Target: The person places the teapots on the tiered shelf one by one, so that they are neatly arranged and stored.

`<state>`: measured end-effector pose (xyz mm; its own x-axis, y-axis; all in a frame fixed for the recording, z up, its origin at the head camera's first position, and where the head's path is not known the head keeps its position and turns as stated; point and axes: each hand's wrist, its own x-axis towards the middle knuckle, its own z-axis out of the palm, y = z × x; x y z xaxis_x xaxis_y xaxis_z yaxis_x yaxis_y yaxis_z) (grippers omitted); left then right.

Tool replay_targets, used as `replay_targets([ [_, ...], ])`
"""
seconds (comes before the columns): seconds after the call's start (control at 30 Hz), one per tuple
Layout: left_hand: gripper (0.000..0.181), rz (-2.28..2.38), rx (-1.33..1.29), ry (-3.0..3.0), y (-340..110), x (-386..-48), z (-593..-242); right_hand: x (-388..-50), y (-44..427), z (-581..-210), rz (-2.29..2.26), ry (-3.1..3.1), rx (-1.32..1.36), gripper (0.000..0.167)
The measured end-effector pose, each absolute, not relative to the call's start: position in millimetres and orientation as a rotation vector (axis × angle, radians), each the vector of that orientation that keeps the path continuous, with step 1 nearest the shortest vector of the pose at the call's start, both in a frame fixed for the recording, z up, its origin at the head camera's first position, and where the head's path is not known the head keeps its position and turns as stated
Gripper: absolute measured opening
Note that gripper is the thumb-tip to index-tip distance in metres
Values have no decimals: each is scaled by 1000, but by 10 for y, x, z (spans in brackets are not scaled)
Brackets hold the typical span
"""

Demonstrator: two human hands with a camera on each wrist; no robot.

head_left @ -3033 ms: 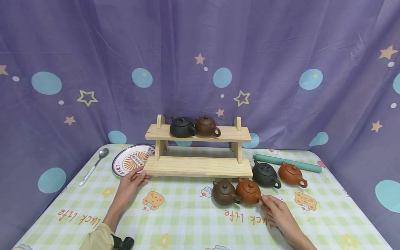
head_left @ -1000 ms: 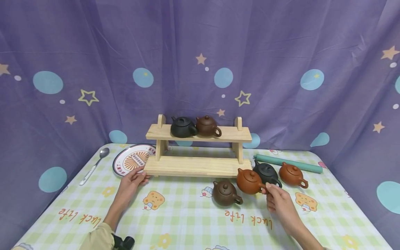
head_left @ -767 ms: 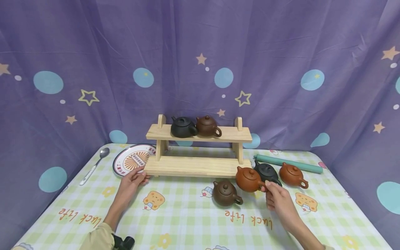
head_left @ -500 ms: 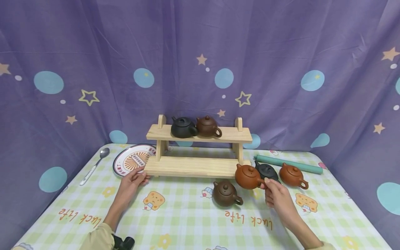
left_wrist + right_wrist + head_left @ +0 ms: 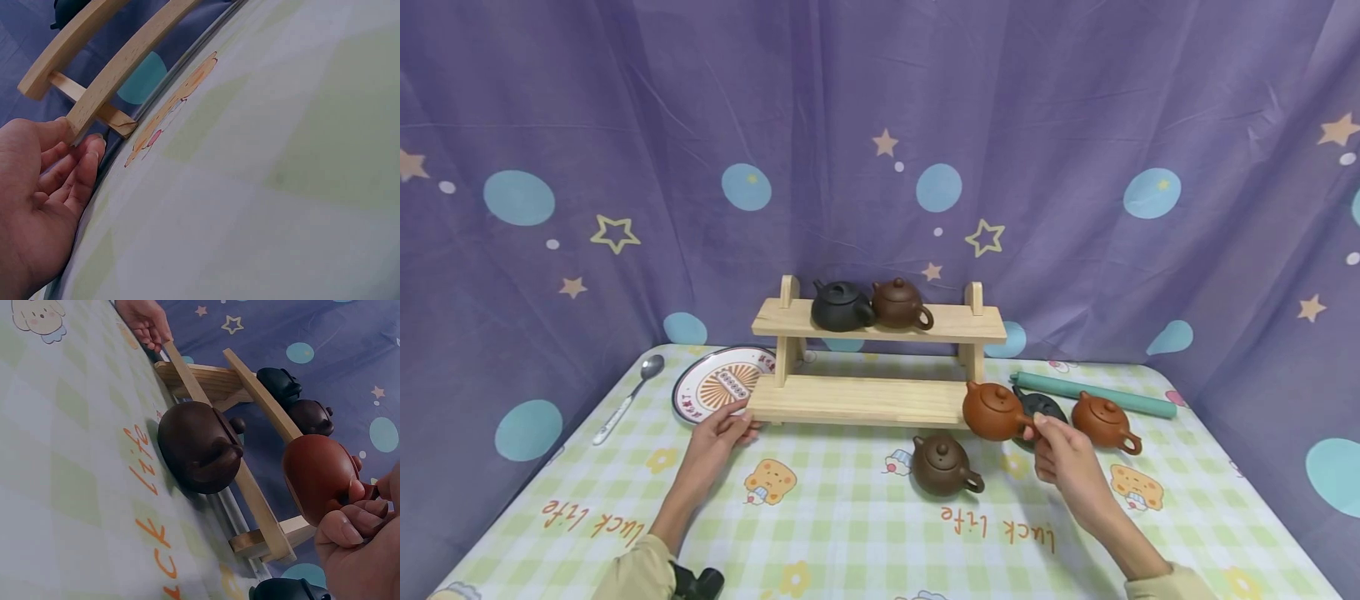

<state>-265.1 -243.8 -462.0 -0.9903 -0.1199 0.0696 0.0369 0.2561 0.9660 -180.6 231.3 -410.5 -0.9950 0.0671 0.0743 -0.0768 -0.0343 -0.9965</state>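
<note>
My right hand (image 5: 1070, 467) pinches the handle of an orange-brown teapot (image 5: 992, 412), held in the air by the right end of the wooden shelf's lower board (image 5: 857, 400). In the right wrist view the same teapot (image 5: 317, 475) hangs apart from the table. My left hand (image 5: 713, 443) grips the left end of that lower board between thumb and fingers, as the left wrist view of the hand (image 5: 47, 194) also shows. On the upper board (image 5: 955, 321) sit a black teapot (image 5: 841, 307) and a dark brown teapot (image 5: 898, 303).
A dark brown teapot (image 5: 942, 465) stands on the cloth before the shelf. Right of the shelf are a black teapot (image 5: 1043, 406), partly hidden, another orange-brown teapot (image 5: 1102, 419) and a green roll (image 5: 1097, 395). A plate (image 5: 700, 386) and spoon (image 5: 628, 398) lie left.
My right hand has lifted the orange-brown teapot off the cloth beside the dark brown one and carried it up and away from me toward the lower board. My left hand stays put.
</note>
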Motion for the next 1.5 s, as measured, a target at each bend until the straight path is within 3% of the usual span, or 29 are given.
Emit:
replay_targets([
  [1.5, 44, -1861, 55, -2360, -2446, -2660, -4640, -2164, 2302, -3887, 2167, -2067, 123, 38],
])
